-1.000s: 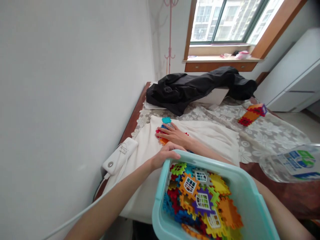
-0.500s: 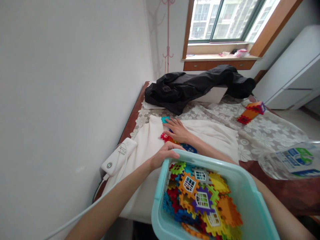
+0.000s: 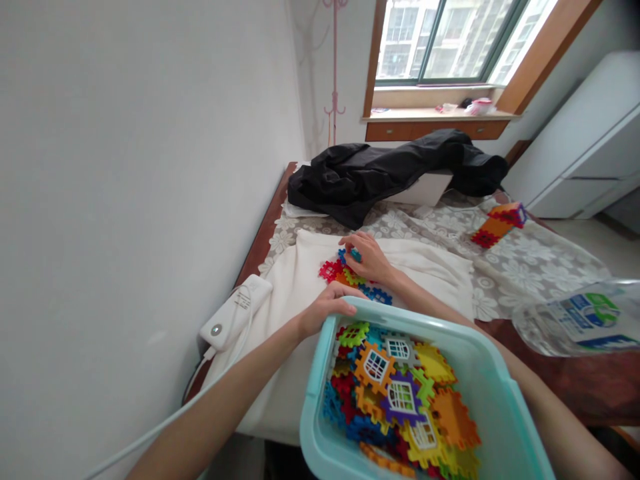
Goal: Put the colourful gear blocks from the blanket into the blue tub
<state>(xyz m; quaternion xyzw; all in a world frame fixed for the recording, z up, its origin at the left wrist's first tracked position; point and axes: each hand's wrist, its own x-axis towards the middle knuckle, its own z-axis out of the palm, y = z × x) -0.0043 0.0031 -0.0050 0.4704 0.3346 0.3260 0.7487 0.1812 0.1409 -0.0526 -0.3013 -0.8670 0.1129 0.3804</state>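
Note:
My left hand grips the far left corner of a light teal plastic bin. Inside the bin lie many toothed plastic building tiles in yellow, orange, purple, blue and red, some with white window grids. Beyond the bin, my right hand has its fingers curled round a small teal tile. Close by it on the white cloth lie a red tile and a blue tile. Orange and green tiles lie between them, partly hidden by the hand.
A white power strip with a cable lies at left by the wall. Black cloth covers a box at the table's far end. An orange and red tile construction stands at right, and a clear plastic bottle lies nearer.
My right hand has gone from lying spread over the tiles to curled fingers, and the teal tile has moved right and nearer with it. My left hand stays on the bin.

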